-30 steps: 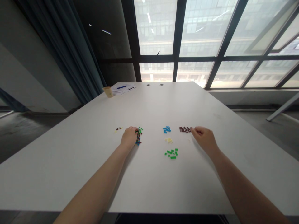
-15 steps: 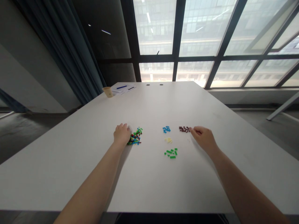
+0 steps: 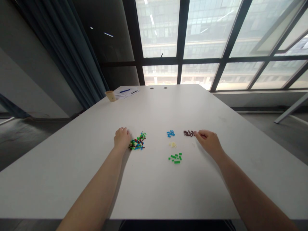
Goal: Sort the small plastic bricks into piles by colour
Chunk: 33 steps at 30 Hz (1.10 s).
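Observation:
Beside the left edge of a mixed pile of small coloured toy bricks [image 3: 137, 142] rests my left hand [image 3: 122, 138], its fingers loosely bent and apart, with nothing visible in them. My right hand [image 3: 207, 138] is closed in a pinch, its fingertips at the right end of a group of dark brown bricks [image 3: 188, 133]. Whatever lies between those fingertips is too small to make out. Between the hands lie separate groups of blue bricks [image 3: 170, 133], pale yellow bricks [image 3: 172, 144] and green bricks [image 3: 175, 158].
All the bricks lie on a white table [image 3: 149, 189]. At its far left are a tan paper cup [image 3: 110, 96] and sheets of paper [image 3: 125, 93] with a blue pen [image 3: 124, 90]. Two dark round discs [image 3: 151, 88] sit near the far edge, before large windows.
My left hand has shifted a little left, uncovering more of the mixed pile. My right hand stays pinched at the brown bricks. The view has moved slightly.

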{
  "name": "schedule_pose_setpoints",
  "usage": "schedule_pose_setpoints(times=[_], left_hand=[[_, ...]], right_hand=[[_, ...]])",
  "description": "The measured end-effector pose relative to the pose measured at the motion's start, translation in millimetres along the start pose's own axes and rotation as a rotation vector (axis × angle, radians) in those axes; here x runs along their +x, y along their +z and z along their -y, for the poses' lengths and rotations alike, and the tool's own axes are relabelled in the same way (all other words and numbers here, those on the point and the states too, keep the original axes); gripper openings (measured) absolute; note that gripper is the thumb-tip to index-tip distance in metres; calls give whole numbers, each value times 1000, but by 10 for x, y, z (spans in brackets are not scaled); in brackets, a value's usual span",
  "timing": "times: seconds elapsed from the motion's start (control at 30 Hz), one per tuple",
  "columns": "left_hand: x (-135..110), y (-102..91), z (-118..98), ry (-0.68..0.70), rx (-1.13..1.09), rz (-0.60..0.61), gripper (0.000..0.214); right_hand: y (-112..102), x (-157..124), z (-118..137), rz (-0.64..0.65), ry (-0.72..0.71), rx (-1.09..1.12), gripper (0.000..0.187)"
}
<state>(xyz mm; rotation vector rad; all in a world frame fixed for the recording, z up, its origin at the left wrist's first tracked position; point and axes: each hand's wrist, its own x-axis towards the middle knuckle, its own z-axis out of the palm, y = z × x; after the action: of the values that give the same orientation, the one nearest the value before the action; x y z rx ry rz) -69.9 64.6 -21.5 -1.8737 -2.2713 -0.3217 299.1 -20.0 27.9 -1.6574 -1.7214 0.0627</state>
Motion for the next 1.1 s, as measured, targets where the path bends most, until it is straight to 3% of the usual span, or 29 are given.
schedule_pose_setpoints(times=[0.2,0.6,1.1], left_hand=[[59,89,72,23,-10,71,35],[-81,-34,-115,192,-85,165,29],[-103,-147,-165,154,-201,136,25]], right_hand=[[-14,4,8,11,7,0,39],[-5,3,17,28,-29,-14,39],[30,5,-3,66,-55,0,38]])
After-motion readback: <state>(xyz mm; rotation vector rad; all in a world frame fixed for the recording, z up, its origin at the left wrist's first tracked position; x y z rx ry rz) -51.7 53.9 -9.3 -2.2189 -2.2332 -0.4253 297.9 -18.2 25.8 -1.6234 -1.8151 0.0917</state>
